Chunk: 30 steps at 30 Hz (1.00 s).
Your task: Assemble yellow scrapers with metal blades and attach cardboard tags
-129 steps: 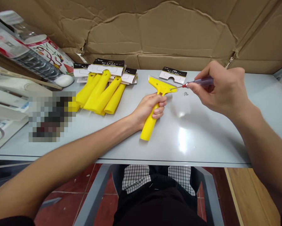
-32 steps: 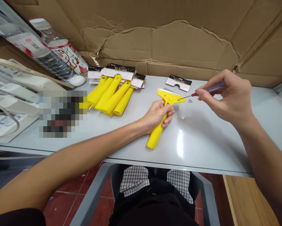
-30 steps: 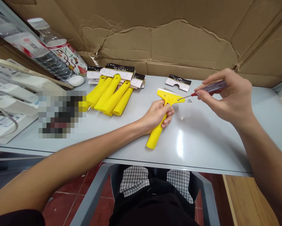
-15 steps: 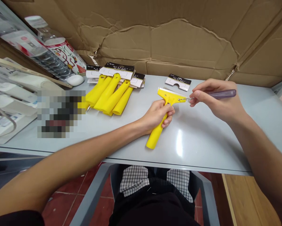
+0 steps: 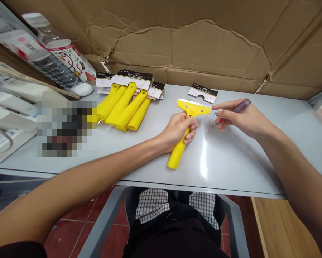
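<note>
My left hand (image 5: 180,132) is wrapped round the neck of a yellow scraper (image 5: 176,156). The scraper's wide head carries a thin metal blade along its far edge and two screw heads. My right hand (image 5: 243,120) holds a screwdriver (image 5: 242,106) by its purple handle, the thin shaft pointing down and left toward the table. Its outstretched forefinger reaches the right end of the scraper head, touching or nearly touching it. Between the scraper and my right hand lie small metal screws (image 5: 215,114). A black and white header card (image 5: 203,94) lies just beyond the blade.
Several yellow scraper handles (image 5: 120,107) with header cards are piled to the left on the grey table (image 5: 150,157). Farther left stand plastic bottles (image 5: 69,59), a white rounded object (image 5: 83,90) and a blurred-out patch. A cardboard wall (image 5: 193,46) closes off the back.
The screwdriver tip has come away from the scraper's right screw and the handle has tilted up. My right forefinger has stretched to the scraper head. My left hand keeps its grip.
</note>
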Tool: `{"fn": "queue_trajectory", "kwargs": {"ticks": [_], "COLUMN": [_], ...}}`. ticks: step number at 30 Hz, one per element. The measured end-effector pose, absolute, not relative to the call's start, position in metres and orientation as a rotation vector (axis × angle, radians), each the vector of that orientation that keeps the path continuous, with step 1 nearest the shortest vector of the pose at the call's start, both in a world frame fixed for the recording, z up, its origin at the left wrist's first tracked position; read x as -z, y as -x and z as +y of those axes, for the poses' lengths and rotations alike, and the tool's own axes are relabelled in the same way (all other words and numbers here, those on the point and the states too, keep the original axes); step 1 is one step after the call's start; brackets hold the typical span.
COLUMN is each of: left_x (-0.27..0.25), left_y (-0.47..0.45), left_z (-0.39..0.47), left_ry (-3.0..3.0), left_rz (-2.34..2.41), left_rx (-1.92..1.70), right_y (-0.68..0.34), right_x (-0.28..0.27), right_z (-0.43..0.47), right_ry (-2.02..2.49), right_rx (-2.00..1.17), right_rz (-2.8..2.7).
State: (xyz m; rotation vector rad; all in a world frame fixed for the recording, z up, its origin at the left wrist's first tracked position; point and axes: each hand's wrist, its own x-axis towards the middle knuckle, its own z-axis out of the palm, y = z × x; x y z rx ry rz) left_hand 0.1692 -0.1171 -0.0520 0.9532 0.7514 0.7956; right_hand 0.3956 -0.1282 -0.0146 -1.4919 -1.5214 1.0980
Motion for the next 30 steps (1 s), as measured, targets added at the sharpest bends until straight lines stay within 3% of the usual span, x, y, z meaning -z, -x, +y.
{"fn": "queue_trajectory", "kwargs": {"ticks": [30], "left_x": [0.051], "left_y": [-0.166], "left_z": [-0.117], "left_ry": [-1.001], "left_rz": [0.703], "left_rx": [-0.675], "right_y": [-0.4], "right_x": [0.031], "right_z": [-0.118], "right_ry": [1.356], "right_rx": [-1.29], "right_rz": [-1.368]}}
